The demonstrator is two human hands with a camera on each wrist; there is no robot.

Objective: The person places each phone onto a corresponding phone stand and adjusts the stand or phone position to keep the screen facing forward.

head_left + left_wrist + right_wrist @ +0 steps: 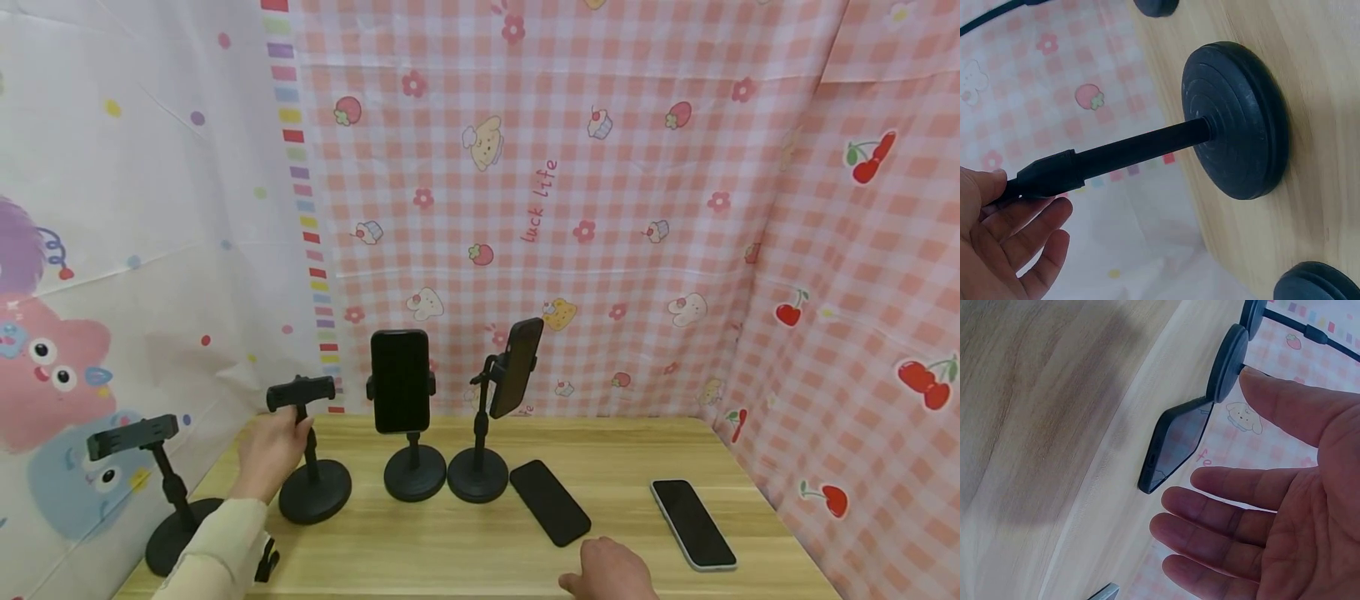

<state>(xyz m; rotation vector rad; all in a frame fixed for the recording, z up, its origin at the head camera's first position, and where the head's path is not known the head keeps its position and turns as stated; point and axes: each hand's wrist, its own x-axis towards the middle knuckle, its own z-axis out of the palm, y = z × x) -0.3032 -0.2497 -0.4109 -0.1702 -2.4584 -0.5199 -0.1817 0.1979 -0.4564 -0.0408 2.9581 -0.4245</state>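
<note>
The left hand (272, 452) pinched an empty phone stand (314, 490) on the worktop (420, 542) below its clamp (302, 391), presumably to steady it, while the right hand (611, 571), fingers apart, hung near a black phone (551, 502).

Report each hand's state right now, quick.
Left hand: closed, holding a stand near its top, second from the left in the head view.
Right hand: open, holding nothing.

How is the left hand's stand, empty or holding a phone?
Empty: in the head view, the stand has a bare clamp above the left hand, nothing in it.
</note>
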